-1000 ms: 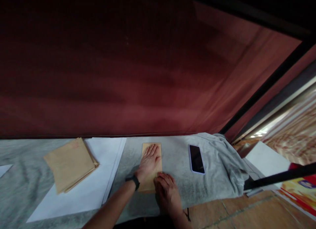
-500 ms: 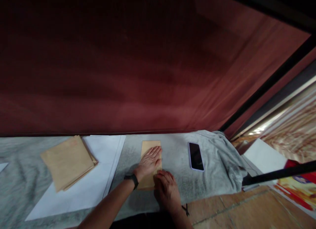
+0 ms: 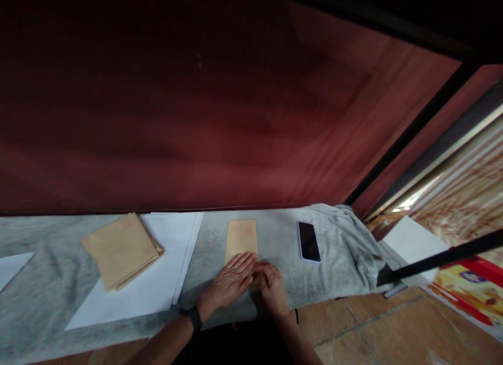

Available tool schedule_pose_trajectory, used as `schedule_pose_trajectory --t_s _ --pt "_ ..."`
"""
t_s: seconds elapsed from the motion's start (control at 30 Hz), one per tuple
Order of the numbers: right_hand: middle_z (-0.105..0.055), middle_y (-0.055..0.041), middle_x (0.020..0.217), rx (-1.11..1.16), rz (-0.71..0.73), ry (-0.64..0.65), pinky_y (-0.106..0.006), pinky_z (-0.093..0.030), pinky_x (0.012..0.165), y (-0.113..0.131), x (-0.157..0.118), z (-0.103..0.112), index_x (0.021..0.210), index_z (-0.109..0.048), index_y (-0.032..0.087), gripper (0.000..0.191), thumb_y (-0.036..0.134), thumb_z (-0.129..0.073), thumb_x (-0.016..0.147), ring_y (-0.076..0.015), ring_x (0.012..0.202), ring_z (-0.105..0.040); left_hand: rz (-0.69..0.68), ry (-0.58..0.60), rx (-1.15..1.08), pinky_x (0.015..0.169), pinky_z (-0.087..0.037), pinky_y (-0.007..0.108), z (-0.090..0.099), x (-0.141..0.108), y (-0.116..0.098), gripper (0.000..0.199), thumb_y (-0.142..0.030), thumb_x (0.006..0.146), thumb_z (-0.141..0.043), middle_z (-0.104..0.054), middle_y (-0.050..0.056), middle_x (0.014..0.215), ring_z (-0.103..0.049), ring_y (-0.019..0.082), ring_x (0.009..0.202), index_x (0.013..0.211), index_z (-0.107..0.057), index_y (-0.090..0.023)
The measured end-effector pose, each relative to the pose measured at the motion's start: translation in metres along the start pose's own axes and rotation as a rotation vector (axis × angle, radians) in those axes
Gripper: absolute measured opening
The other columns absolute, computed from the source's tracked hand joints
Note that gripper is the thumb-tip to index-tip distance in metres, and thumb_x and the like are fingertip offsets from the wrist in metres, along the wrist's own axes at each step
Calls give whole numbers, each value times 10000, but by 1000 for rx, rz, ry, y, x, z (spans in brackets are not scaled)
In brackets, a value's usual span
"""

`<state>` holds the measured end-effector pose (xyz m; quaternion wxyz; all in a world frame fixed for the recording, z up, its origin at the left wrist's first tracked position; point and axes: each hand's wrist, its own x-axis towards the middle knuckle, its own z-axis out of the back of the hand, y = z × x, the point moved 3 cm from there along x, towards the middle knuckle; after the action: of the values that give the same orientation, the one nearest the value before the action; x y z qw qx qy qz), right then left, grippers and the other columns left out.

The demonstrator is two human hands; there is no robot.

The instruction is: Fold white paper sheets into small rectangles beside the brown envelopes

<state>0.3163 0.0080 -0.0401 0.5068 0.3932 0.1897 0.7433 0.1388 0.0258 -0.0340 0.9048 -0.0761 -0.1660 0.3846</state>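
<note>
A brown paper envelope [image 3: 240, 238] with a faint red mark near its top right corner lies upright in front of me on a grey cloth [image 3: 283, 239]. My left hand [image 3: 231, 282], with a dark band at the wrist, rests flat across its lower part, fingers stretched out. Close against those fingertips, my right hand [image 3: 273, 289] is curled with its fingers pinched at the envelope's right edge. Both hands cover the envelope's lower end.
Left of my hands, a stack of brown envelopes [image 3: 123, 252] lies on large white sheets [image 3: 153, 297]. To the right is a phone [image 3: 309, 242] with a lilac case. A dark red fabric wall [image 3: 196, 145] rises behind. A black bar [image 3: 444, 260] crosses at right above tiled floor.
My left hand has slid down the envelope toward me, uncovering its upper part and red mark. My right hand has moved slightly up, its fingers now beside the left fingertips. The view has shifted slightly.
</note>
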Motion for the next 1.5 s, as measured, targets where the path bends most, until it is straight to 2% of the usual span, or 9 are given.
schedule_pose_trajectory --t_s 0.13,0.27,0.47,0.63,0.9,1.03,1.2,1.33,1.5 --pt "-630 -63 1381 -130 125 120 -425 -416 1136 -3 19 -9 1314 -624 227 382 198 -400 1007 -191 1310 -546 -9 -33 -8 1190 -390 394 6 -30 -9 533 -326 1020 -448 -486 40 1545 -461 181 1415 1543 -361 -279" --pt "-508 -69 1518 -324 204 219 -464 -338 1185 -9 50 -25 1449 -518 226 428 293 -429 1035 -217 1395 -471 42 -73 -20 1129 -474 385 13 -44 -10 473 -264 990 -489 -589 16 1455 -565 185 1325 1460 -499 -318" --pt "-479 -98 1530 -456 172 167 -441 -294 1199 -31 97 -41 1519 -424 198 509 372 -420 1040 -227 1416 -450 27 -101 31 1082 -524 365 16 -43 -9 389 -236 983 -502 -625 -2 1413 -607 184 1278 1342 -619 -329" --pt "-469 -123 1532 -478 125 130 -467 -279 1202 -38 114 -47 1522 -417 178 523 380 -414 1040 -246 1417 -449 23 -107 44 1069 -535 350 16 -44 -7 378 -242 975 -512 -638 -7 1399 -611 175 1271 1329 -625 -316" --pt "-453 -114 1543 -456 177 132 -462 -277 1214 -32 86 -41 1555 -357 183 558 404 -407 1044 -243 1426 -438 30 -113 7 1081 -522 364 21 -42 -10 367 -237 988 -479 -661 10 1370 -626 181 1251 1308 -644 -307" --pt "-462 -122 1535 -441 217 138 -469 -319 1200 -27 66 -33 1535 -394 177 537 368 -443 1035 -249 1419 -448 52 -111 -1 1075 -528 380 22 -41 -11 375 -212 976 -477 -665 11 1362 -631 188 1246 1293 -657 -301" --pt "-470 -111 1531 -407 268 173 -485 -368 1172 -14 39 -19 1529 -397 203 528 299 -485 1018 -232 1414 -455 69 -127 -22 1059 -540 382 21 -41 -11 358 -238 971 -501 -672 11 1352 -634 192 1243 1284 -663 -302" --pt "-488 -80 1521 -364 301 242 -469 -366 1178 -2 17 -3 1519 -414 243 515 246 -497 1011 -210 1398 -476 82 -113 -58 1069 -531 382 29 -38 -17 350 -301 989 -502 -672 6 1354 -632 191 1243 1307 -648 -321" --pt "-528 -30 1495 -278 297 303 -446 -346 1196 9 2 11 1482 -474 293 437 284 -448 1046 -185 1371 -508 120 -110 -110 1068 -525 386 35 -30 -16 317 -294 1007 -459 -732 15 1245 -666 187 1177 1199 -711 -285"
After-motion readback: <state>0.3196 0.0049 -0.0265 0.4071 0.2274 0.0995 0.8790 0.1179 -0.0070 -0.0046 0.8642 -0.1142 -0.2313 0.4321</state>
